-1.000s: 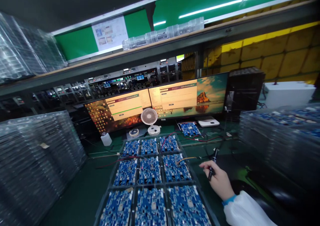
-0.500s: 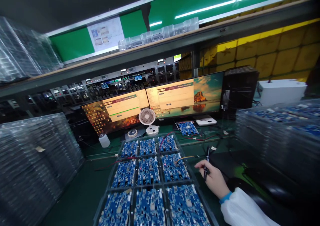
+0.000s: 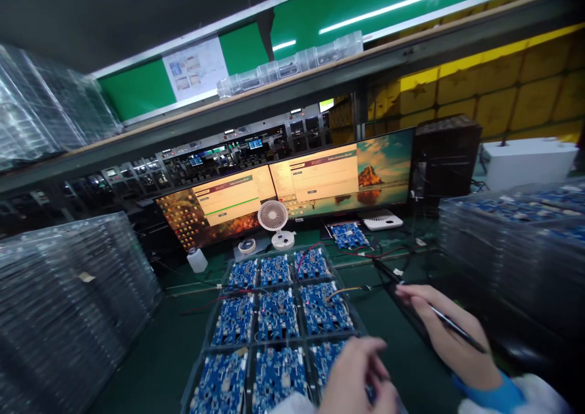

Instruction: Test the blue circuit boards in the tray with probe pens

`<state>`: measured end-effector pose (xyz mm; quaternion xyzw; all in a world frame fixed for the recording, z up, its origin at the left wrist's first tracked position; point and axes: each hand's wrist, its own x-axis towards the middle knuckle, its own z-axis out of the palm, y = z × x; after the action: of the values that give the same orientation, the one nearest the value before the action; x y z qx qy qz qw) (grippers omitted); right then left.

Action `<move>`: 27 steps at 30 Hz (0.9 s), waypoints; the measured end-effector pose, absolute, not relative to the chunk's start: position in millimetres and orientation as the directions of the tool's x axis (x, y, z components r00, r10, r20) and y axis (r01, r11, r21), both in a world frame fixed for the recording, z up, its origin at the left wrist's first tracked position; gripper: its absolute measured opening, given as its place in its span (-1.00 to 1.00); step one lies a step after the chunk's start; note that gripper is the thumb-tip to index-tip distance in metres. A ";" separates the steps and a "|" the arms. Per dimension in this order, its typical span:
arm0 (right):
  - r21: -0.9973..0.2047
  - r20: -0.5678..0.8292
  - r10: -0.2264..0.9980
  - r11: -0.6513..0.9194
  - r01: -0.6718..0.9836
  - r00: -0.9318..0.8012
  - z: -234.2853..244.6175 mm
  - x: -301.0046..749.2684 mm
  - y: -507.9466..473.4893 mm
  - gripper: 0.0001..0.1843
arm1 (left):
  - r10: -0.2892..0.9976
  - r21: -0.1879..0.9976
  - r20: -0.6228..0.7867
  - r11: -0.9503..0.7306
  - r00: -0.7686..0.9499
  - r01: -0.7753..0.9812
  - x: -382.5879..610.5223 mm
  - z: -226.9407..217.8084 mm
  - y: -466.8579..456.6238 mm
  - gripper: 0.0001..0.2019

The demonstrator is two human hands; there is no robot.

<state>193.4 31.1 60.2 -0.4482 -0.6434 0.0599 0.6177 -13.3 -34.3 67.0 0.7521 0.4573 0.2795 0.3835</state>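
My right hand is closed round a slim black pen, to the right of the board tray. The pen slants, its dark far end pointing up and left towards the tray. My left hand, blurred, hovers over the tray's near right corner with its fingers bent and apart; I see nothing in it. Beneath it a blue circuit board is partly hidden. The clear plastic tray holds several blue circuit boards in its compartments. A yellow lead runs to the middle right board.
Two monitors stand behind the tray, with a small white fan before them. Another circuit board lies at the back. Tray stacks rise at left and right. A white bottle stands back left.
My left hand has come into view over the tray's near right corner. My right hand has moved right and nearer, and the pen has swung from near upright to a slant.
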 end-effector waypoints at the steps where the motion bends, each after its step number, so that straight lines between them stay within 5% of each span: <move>1: -0.666 0.719 0.665 0.578 0.472 0.200 71.0 188.3 19.4 -0.78 | 0.943 0.859 0.124 -0.259 0.310 0.442 -21.8 69.1 -27.0 -0.51; 4: -0.705 0.681 0.724 0.609 0.364 0.109 93.8 162.2 -12.0 -0.74 | 0.941 0.877 0.307 -0.337 0.138 0.342 -43.3 66.6 -13.9 -0.30; 7: -0.780 0.586 0.810 0.565 0.270 -0.002 93.5 129.5 -28.5 -0.70 | 0.884 0.809 0.407 -0.466 0.232 0.358 -54.7 56.0 -12.5 -0.25; 11: -0.863 0.473 0.881 0.467 0.195 -0.018 73.6 96.2 -29.8 -0.65 | 0.868 0.685 0.250 -0.471 0.429 0.555 -62.0 47.7 -16.5 -0.65; 14: -0.865 0.466 0.883 0.466 0.184 -0.049 66.2 83.5 -25.5 -0.61 | 0.890 0.595 0.147 -0.429 0.432 0.679 -69.9 50.3 -18.0 -0.75; 17: -0.824 0.519 0.854 0.509 0.249 -0.026 71.8 80.7 -18.1 -0.60 | 0.894 0.549 0.052 -0.398 0.445 0.735 -81.4 57.7 -17.1 -0.75; 22: -0.852 0.524 0.799 0.480 0.210 0.296 97.5 88.9 4.8 -0.58 | 0.965 0.678 0.052 -0.222 0.256 0.701 -99.9 59.6 -4.2 -0.62; 27: -0.839 0.524 0.852 0.516 0.171 0.000 100.1 75.0 39.3 -0.70 | 0.995 0.543 0.083 -0.089 0.052 0.835 -103.8 36.2 13.5 -0.60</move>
<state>75.0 39.3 100.1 -0.3966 -0.6445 0.2910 0.5853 -103.8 13.5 36.2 0.7030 0.6508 0.2244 0.1785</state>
